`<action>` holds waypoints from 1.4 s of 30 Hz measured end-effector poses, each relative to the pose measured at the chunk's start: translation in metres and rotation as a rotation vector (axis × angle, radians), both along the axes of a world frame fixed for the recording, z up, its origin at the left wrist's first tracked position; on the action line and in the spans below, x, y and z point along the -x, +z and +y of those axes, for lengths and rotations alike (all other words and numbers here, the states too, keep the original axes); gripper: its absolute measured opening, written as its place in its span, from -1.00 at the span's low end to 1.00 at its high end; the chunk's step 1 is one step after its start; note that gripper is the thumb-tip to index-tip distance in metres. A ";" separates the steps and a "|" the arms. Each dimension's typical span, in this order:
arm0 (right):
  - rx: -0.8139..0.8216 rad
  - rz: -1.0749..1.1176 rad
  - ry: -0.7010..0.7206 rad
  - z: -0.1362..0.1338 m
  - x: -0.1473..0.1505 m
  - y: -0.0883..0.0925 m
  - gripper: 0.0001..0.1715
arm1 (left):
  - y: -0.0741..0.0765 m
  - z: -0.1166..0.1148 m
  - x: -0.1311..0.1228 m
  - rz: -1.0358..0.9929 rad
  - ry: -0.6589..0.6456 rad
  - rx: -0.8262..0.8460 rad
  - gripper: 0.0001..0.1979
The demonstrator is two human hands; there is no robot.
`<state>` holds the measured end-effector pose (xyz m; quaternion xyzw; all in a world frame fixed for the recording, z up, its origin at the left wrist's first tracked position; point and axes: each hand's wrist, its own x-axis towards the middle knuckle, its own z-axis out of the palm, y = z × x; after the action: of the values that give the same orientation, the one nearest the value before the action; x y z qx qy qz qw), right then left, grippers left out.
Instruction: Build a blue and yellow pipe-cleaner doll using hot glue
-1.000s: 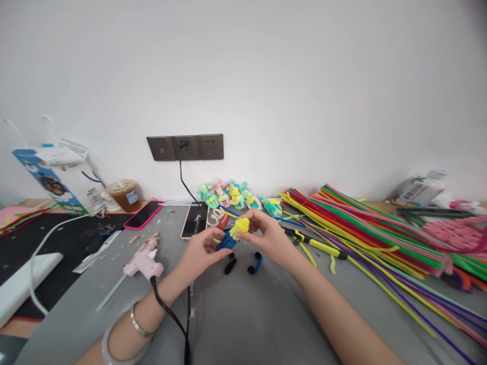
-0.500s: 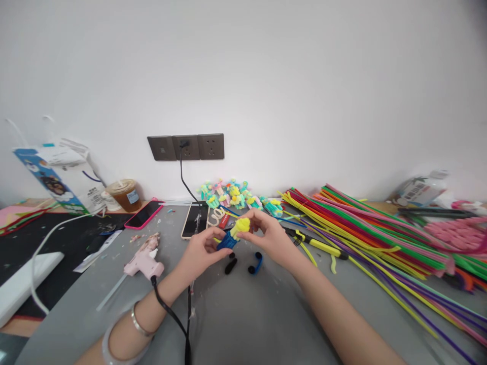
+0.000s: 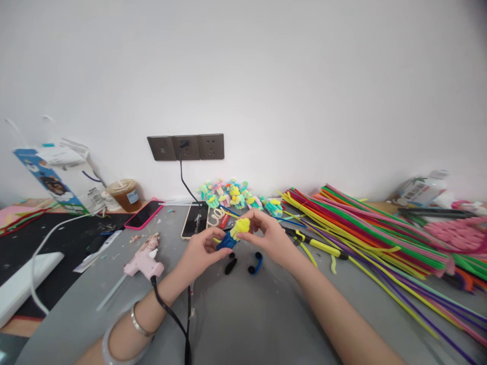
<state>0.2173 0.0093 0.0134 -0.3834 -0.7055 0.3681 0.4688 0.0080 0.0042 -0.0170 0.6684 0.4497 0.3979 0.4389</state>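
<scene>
A small pipe-cleaner figure [image 3: 234, 234], yellow on top and blue below, is held between both hands above the grey table [image 3: 243, 314]. My left hand [image 3: 200, 251] pinches its blue lower part. My right hand [image 3: 266, 235] is closed round the yellow top. Just below the hands lie a black piece [image 3: 230, 265] and a curved blue piece [image 3: 255, 263] on the table.
A pink glue gun [image 3: 143, 261] with a black cord lies at the left. Two phones [image 3: 143, 215] [image 3: 195, 221] lie behind, near a pile of small finished figures [image 3: 236, 195]. A broad spread of coloured pipe cleaners [image 3: 373, 233] covers the right. A drink cup [image 3: 125, 194] and carton [image 3: 61, 175] stand far left.
</scene>
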 end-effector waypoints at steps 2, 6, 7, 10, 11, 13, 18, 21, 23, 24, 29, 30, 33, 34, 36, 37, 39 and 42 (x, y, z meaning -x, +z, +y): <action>-0.001 -0.001 -0.002 0.000 0.000 0.000 -0.71 | 0.001 0.000 0.000 -0.003 -0.006 0.012 -0.65; -0.002 0.005 0.003 0.000 0.000 0.000 -0.72 | 0.002 0.000 0.000 -0.003 -0.013 0.019 -0.65; 0.000 0.007 0.005 0.000 0.000 0.000 -0.73 | 0.002 0.000 0.000 -0.003 -0.016 0.018 -0.66; 0.009 0.006 0.008 0.000 0.000 0.000 -0.73 | 0.002 0.000 0.000 0.000 -0.012 0.010 -0.66; 0.010 0.004 0.007 0.000 0.000 0.000 -0.73 | 0.002 0.000 0.000 0.002 -0.011 0.008 -0.66; 0.007 0.002 0.003 0.000 0.000 -0.001 -0.72 | 0.002 0.000 0.000 0.002 -0.008 0.007 -0.66; 0.001 -0.006 0.007 0.000 0.000 -0.001 -0.71 | 0.002 -0.001 -0.001 0.000 -0.011 0.018 -0.65; 0.000 -0.007 0.003 0.000 0.000 0.000 -0.70 | 0.003 -0.001 -0.001 -0.002 -0.008 0.005 -0.66; 0.000 -0.003 0.001 0.000 0.000 0.000 -0.71 | 0.003 -0.001 -0.001 -0.005 -0.010 -0.002 -0.68; 0.000 -0.001 0.002 0.000 0.000 0.001 -0.72 | 0.003 -0.002 -0.001 -0.007 -0.012 -0.003 -0.68; 0.010 0.006 0.008 -0.001 0.000 0.001 -0.72 | 0.002 -0.001 -0.001 -0.019 -0.014 0.000 -0.68; 0.011 0.003 0.008 -0.001 0.000 0.001 -0.72 | 0.002 -0.001 -0.001 -0.018 -0.014 0.000 -0.68; 0.013 -0.004 0.005 -0.001 -0.001 0.000 -0.73 | 0.002 -0.001 0.000 -0.017 -0.014 0.005 -0.67; 0.014 -0.004 0.007 -0.001 -0.001 0.000 -0.73 | 0.002 -0.001 0.000 -0.018 -0.015 0.006 -0.67; 0.016 0.002 0.010 -0.001 -0.001 0.001 -0.73 | 0.003 -0.001 0.000 -0.017 -0.016 0.004 -0.67; 0.016 0.005 0.011 -0.001 -0.001 0.001 -0.73 | 0.003 -0.001 0.000 -0.015 -0.017 0.004 -0.67; 0.015 0.009 0.010 -0.001 0.000 0.001 -0.72 | 0.003 -0.001 0.000 -0.011 -0.017 0.007 -0.67; 0.014 0.006 0.011 -0.001 0.000 0.002 -0.71 | 0.001 0.000 0.000 -0.012 -0.016 0.012 -0.66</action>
<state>0.2173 0.0081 0.0152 -0.3816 -0.7035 0.3770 0.4662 0.0080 0.0045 -0.0160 0.6669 0.4439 0.3956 0.4492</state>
